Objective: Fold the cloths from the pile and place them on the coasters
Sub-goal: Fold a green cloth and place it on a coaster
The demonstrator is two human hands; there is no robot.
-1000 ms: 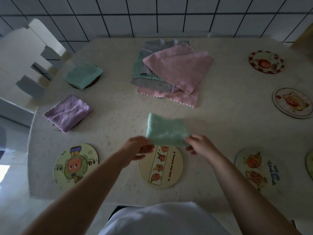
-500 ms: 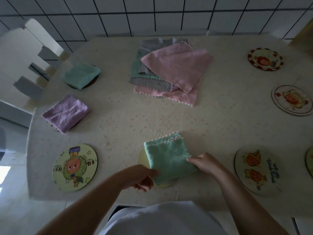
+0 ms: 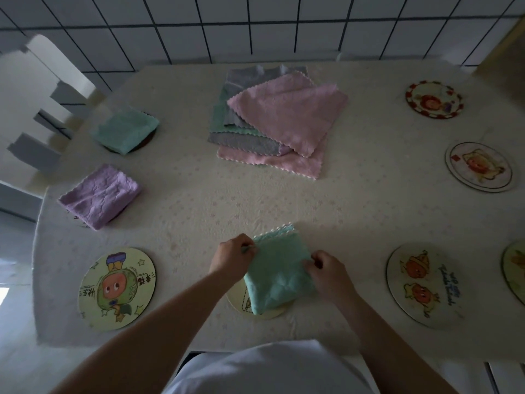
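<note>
Folded cloth on near-centre coaster; pile behind; two covered coasters far left, bare coasters right.

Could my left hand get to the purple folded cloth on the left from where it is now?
Probably yes: the left hand has only bare table between it and the purple cloth.

Near the front edge of the surface, a folded green cloth lies on a round coaster, mostly covering it. The left hand pinches its left edge and the right hand its right edge. The pile sits toward the back edge.
</note>
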